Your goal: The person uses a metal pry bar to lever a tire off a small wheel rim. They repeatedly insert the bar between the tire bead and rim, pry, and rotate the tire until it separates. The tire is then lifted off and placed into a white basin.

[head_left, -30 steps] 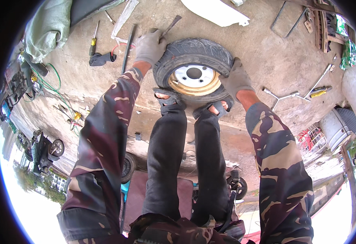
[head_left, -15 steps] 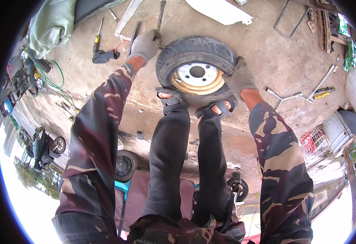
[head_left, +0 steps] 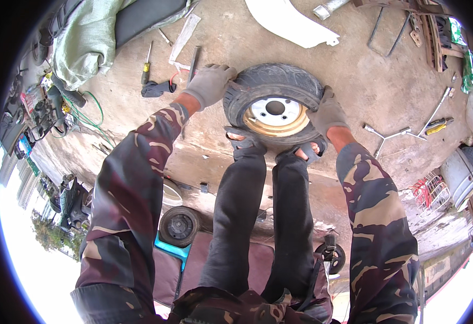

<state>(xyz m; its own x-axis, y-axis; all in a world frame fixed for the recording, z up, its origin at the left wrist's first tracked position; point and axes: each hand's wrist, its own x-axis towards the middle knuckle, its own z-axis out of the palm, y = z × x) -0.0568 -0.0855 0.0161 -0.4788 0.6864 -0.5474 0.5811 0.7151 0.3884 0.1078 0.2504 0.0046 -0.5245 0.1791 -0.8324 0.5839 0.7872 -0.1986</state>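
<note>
A black tyre on a white and cream wheel rim is tilted on the concrete, its lower edge by my sandalled feet. My right hand, in a grey glove, grips the right side of the tyre. At the tyre's left edge is my left hand, also gloved, with its fingers curled. What looks like the end of a metal bar shows between those fingers and the tyre; most of it is hidden. A flat dark bar lies on the floor just beyond my left hand.
Left of the hands lie a yellow-handled screwdriver and a dark cloth. A white curved panel is at the far side. A lug wrench and yellow-handled pliers lie on the right. Another wheel is behind my legs.
My left hand has moved down and right toward the tyre's edge. The bar that stood upright in it no longer points away. The whole view has shifted, and my right hand stays on the tyre.
</note>
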